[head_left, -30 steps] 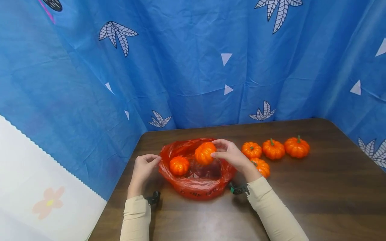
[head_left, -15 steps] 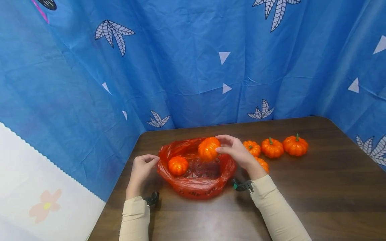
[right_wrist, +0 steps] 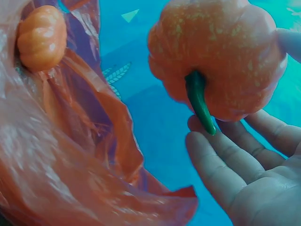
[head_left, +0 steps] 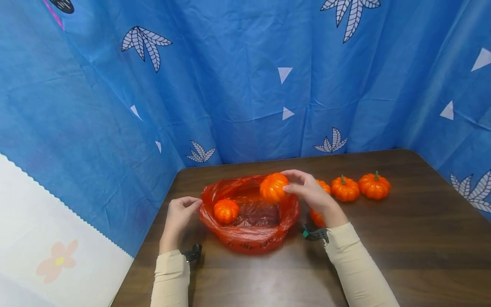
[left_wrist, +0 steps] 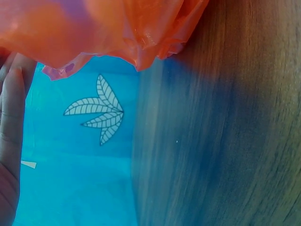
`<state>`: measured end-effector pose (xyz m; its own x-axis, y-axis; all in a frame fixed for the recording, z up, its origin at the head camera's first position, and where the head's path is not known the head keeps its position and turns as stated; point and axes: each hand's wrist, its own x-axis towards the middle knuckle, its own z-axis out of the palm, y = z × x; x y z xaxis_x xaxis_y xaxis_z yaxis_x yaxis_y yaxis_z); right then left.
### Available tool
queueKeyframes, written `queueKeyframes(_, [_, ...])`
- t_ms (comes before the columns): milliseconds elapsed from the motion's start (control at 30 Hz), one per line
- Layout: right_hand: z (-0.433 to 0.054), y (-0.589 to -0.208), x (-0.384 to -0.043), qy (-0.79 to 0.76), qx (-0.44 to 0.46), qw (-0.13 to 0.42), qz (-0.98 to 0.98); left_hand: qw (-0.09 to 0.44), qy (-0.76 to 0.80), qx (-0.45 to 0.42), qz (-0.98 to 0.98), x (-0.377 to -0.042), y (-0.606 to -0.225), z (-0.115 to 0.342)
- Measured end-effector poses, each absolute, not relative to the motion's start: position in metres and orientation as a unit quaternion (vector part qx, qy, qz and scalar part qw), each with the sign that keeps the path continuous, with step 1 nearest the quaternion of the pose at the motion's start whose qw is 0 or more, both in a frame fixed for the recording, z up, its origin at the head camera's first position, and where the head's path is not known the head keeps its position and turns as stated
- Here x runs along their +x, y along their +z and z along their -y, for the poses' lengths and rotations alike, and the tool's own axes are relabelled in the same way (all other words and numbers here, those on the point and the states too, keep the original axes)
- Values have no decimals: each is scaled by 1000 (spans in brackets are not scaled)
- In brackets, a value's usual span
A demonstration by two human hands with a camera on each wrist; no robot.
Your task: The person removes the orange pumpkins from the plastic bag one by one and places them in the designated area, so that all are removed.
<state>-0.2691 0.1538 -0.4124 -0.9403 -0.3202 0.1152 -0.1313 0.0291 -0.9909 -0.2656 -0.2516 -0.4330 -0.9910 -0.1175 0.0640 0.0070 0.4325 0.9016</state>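
A red plastic bag [head_left: 251, 241] sits on the table with its mouth spread wide. One small orange pumpkin [head_left: 226, 211] lies inside at the left. My left hand [head_left: 179, 218] pinches the bag's left rim between thumb and fingers; in the left wrist view the bag [left_wrist: 94, 28] hangs over part of that hand. Above the right side of the opening, my right hand [head_left: 312, 194] grips another pumpkin [head_left: 273, 187] by its side. The right wrist view shows this pumpkin's green stem [right_wrist: 200, 101] close to the fingers [right_wrist: 225, 165], apart from the bag.
Right of the bag stand more small pumpkins: two fully visible, one at the middle [head_left: 345, 189] and one farther right [head_left: 374, 186]. Others are partly hidden behind my right hand and wrist. A blue curtain [head_left: 245, 85] hangs behind the brown table [head_left: 402, 247].
My right hand has moved rightward with its pumpkin, from over the bag's middle toward its right rim. The left hand keeps its place at the left rim.
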Motion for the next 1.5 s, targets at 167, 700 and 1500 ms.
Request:
queueKeyframes(167, [-163, -408, -266, -678, -153, 62, -716, 60, -533, 32, 843, -266, -432, 251])
queueKeyframes(700, [-184, -396, -257, -677, -168, 35, -716, 58, -519, 30, 852, -266, -432, 250])
queueKeyframes(1500, [-210, -398, -255, -730, -226, 11, -645, 51, -518, 26, 854, -267, -433, 247])
